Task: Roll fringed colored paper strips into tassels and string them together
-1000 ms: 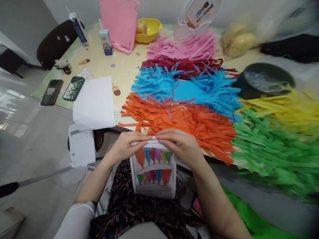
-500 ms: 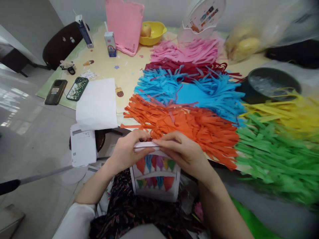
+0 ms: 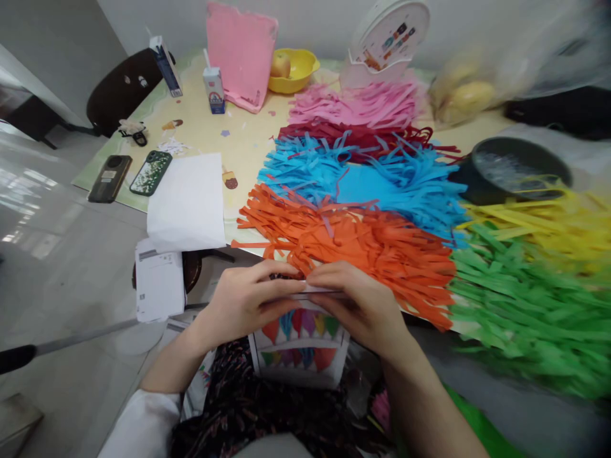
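Note:
Over my lap, both hands pinch the top edge of a white printed sheet [image 3: 301, 346] that shows rows of coloured pennants. My left hand [image 3: 248, 300] is closed on the folded upper left part. My right hand [image 3: 359, 305] is closed on the upper right part, fingers pressed along the fold. The two hands meet at the middle of the fold. Just beyond them, at the table's near edge, lies a heap of orange paper strips [image 3: 353, 238].
The table [image 3: 243, 137] carries heaps of blue [image 3: 363, 175], pink [image 3: 363, 102], dark red, yellow [image 3: 554, 219] and green strips [image 3: 525, 305], a dark bowl [image 3: 518, 168], white paper [image 3: 187, 202], two phones [image 3: 128, 175], drink cartons, a pink board and a yellow bowl with fruit.
The top of the sheet has been folded further down over its picture. Both hands have closed together along the fold and sit slightly lower.

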The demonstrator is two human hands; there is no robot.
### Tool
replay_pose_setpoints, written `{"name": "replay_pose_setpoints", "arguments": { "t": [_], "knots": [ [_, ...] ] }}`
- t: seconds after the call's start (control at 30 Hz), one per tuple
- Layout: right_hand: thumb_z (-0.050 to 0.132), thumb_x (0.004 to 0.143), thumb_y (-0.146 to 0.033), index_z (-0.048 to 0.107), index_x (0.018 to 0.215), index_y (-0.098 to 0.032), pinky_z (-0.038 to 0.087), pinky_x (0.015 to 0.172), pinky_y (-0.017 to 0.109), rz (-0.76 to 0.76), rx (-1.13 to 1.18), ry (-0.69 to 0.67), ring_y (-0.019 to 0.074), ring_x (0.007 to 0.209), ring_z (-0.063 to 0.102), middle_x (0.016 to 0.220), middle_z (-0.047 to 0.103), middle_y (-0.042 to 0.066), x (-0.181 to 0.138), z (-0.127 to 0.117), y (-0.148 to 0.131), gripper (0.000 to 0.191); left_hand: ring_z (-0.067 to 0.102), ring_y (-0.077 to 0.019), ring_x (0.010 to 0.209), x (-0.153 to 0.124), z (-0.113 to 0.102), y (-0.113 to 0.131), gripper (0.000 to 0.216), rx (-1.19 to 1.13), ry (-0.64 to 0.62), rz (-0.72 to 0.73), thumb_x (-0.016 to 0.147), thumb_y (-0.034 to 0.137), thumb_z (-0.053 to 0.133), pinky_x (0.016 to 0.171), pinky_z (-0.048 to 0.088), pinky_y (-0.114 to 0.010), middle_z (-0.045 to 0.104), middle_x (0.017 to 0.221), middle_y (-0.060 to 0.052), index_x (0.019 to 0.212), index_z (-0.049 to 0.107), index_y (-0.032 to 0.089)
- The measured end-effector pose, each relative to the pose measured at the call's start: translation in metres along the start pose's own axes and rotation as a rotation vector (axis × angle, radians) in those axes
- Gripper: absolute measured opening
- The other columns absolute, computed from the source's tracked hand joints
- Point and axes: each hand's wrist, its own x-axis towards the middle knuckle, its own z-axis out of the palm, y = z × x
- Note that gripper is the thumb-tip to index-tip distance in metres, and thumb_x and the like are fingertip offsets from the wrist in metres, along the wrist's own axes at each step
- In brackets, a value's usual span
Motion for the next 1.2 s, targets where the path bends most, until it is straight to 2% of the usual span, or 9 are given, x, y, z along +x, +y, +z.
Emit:
{"name": "replay_pose_setpoints", "arguments": {
  "t": [0.17,0.27,0.43,0.5,0.63,0.73,0.87,1.03,1.2],
  "knots": [
    [0.077,0.081,-0.036,0.058,0.116,-0.027,0.057,0.077,0.03,0.169,0.255,0.143,0.0192,0.091,0.07,0.108,0.072,0.006,-0.002,0.007,-0.004,0.041,0.072,-0.012,0.086,0.0,-0.016,0.004,0.016,-0.042,0.027,0.019,0.088,0.016,0.068,0.076,0.056,-0.019,0.076,0.102,-0.005,0.103,0.072,0.018],
    [0.076,0.082,-0.038,0.056,0.117,-0.026,0.058,0.07,0.027,0.316,0.462,0.077,0.0179,0.084,0.071,0.107,0.072,0.006,0.0,0.016,0.002,0.042,0.073,-0.0136,0.089,-0.003,-0.024,-0.003,0.014,-0.076,0.139,-0.023,0.087,0.015,0.069,0.081,0.057,-0.021,0.077,0.098,-0.005,0.099,0.074,0.02],
    [0.072,0.083,-0.037,0.058,0.103,-0.024,0.056,0.066,0.026,0.382,0.542,0.158,0.0176,0.077,0.07,0.086,0.072,0.001,0.013,0.04,0.011,0.027,0.071,-0.0211,0.1,-0.029,-0.028,-0.025,0.072,-0.266,0.36,-0.424,0.069,0.036,0.086,0.085,0.057,-0.03,0.068,0.127,-0.011,0.134,0.057,0.025],
    [0.071,0.084,-0.037,0.057,0.102,-0.024,0.056,0.067,0.026,0.356,0.558,0.218,0.0171,0.076,0.069,0.085,0.071,0.001,0.02,0.054,0.012,0.026,0.07,-0.0235,0.098,-0.048,-0.024,-0.034,0.086,-0.433,0.418,-0.584,0.061,0.041,0.09,0.08,0.058,-0.031,0.069,0.123,-0.011,0.137,0.052,0.023],
    [0.072,0.082,-0.038,0.054,0.112,-0.025,0.057,0.077,0.03,0.373,0.651,0.197,0.0191,0.088,0.069,0.098,0.07,0.004,0.024,0.095,0.016,0.037,0.07,-0.0253,0.087,-0.093,-0.007,-0.043,0.055,-0.537,0.415,-0.937,0.06,0.042,0.088,0.078,0.056,-0.034,0.075,0.097,-0.01,0.103,0.069,0.011],
    [0.08,0.071,-0.041,0.051,0.12,-0.025,0.058,0.082,0.036,0.45,0.788,-0.059,0.0224,0.092,0.07,0.106,0.072,0.006,0.018,0.133,0.023,0.059,0.068,-0.0232,0.081,-0.12,0.005,-0.044,0.049,-0.547,0.692,-1.107,0.059,0.041,0.087,0.076,0.054,-0.033,0.074,0.091,-0.009,0.094,0.07,0.011],
    [0.08,0.068,-0.046,0.063,0.106,-0.019,0.057,0.084,0.039,0.521,0.751,-0.25,0.0246,0.09,0.07,0.101,0.074,0.008,0.01,0.166,0.033,0.05,0.069,-0.0225,0.086,-0.141,0.013,-0.041,0.056,-0.609,0.93,-1.107,0.055,0.036,0.09,0.081,0.054,-0.033,0.075,0.097,-0.009,0.102,0.069,0.013],
    [0.076,0.075,-0.043,0.064,0.108,-0.018,0.055,0.089,0.041,0.486,0.685,-0.16,0.0244,0.094,0.069,0.105,0.074,0.01,0.008,0.158,0.035,0.044,0.069,-0.0238,0.091,-0.137,0.028,-0.038,0.064,-0.831,0.825,-1.082,0.051,0.027,0.093,0.089,0.053,-0.037,0.074,0.105,-0.012,0.108,0.068,0.011],
    [0.073,0.078,-0.043,0.063,0.109,-0.017,0.054,0.092,0.041,0.503,0.65,-0.052,0.0245,0.097,0.069,0.107,0.073,0.011,0.006,0.152,0.035,0.042,0.069,-0.0246,0.091,-0.118,0.035,-0.047,0.061,-0.767,0.796,-1.058,0.055,0.031,0.091,0.09,0.053,-0.039,0.074,0.107,-0.013,0.108,0.068,0.01]
  ]
}}
